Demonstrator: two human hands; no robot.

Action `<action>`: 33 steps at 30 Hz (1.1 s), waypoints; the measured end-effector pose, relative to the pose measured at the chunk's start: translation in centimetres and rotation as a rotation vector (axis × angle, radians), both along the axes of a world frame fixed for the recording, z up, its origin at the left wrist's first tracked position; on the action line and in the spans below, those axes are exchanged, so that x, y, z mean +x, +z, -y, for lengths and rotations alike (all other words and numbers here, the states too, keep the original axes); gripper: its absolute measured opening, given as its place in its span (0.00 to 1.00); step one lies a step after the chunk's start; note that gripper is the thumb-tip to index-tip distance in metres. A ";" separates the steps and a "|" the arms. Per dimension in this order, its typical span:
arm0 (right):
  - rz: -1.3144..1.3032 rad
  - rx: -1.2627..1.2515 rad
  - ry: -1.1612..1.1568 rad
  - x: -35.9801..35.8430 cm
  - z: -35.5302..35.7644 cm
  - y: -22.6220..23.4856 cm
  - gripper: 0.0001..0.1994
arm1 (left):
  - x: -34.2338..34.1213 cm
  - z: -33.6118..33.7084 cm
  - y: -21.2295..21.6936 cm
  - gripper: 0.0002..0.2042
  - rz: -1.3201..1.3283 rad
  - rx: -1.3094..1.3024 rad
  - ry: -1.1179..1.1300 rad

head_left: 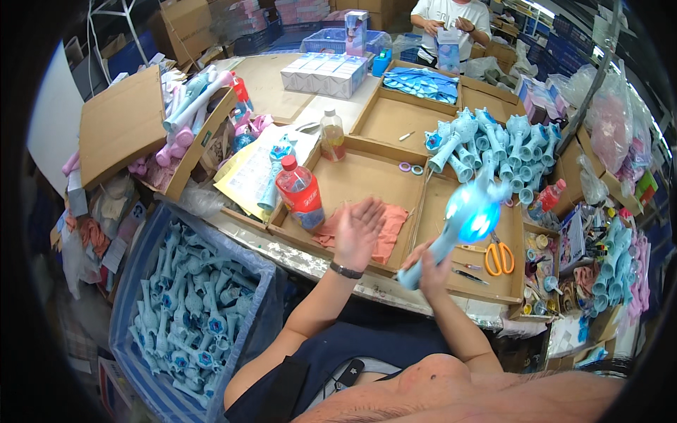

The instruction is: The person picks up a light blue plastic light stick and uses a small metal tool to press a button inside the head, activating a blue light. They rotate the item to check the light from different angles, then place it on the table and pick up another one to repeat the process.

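The right hand (431, 266) is closed around the handle of a pale blue toy wand (458, 227), whose round head glows bright blue. The wand tilts up and to the right, its lit head hanging over the right compartment of the shallow cardboard tray (367, 173) that lies on the bench (321, 264). The left hand (358, 229) is raised with fingers spread flat and palm open, gripping nothing; a dark watch band circles its wrist. It hovers over the near edge of the tray's middle compartment, just above an orange cloth (391, 229) lying there.

Left of that cloth, inside the tray, stands a plastic bottle with a red label and red cap (300, 194). Toward the far side of the tray a smaller bottle of amber liquid (332, 135) stands, and two small rings (411, 168) lie in the middle compartment. Orange-handled scissors (499, 257) rest in the tray's right compartment, just right of the glowing wand. Beyond that compartment, a heap of matching blue wands (486, 144) is piled up. Below and left of the tray, off the bench, a blue crate (151, 271) is filled with more blue wands. Far beyond the tray, another person in a white shirt (451, 17) handles a box.
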State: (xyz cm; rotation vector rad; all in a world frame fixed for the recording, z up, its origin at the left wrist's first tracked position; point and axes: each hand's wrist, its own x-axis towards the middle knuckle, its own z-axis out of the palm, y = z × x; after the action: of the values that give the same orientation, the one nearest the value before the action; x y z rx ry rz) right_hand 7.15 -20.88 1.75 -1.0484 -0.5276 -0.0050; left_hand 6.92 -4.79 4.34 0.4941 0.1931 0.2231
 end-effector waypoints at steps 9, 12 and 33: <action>-0.124 -0.304 0.135 -3.5 -0.4 -1.3 0.11 | 1.2 -0.9 -3.6 0.27 0.569 -0.413 -0.534; -0.457 -0.414 0.314 -3.3 -0.3 -0.4 0.12 | 1.2 -1.5 -4.0 0.25 0.376 -0.407 -0.468; -0.206 -0.907 0.125 4.3 3.1 -0.5 0.21 | -0.4 0.5 -2.3 0.20 0.120 0.313 -0.271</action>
State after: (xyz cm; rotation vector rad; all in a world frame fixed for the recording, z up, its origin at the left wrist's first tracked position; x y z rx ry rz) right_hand 11.46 -24.01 1.25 -1.8699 -0.4029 0.4872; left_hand 6.52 -5.33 2.03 0.8085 -0.0290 0.0160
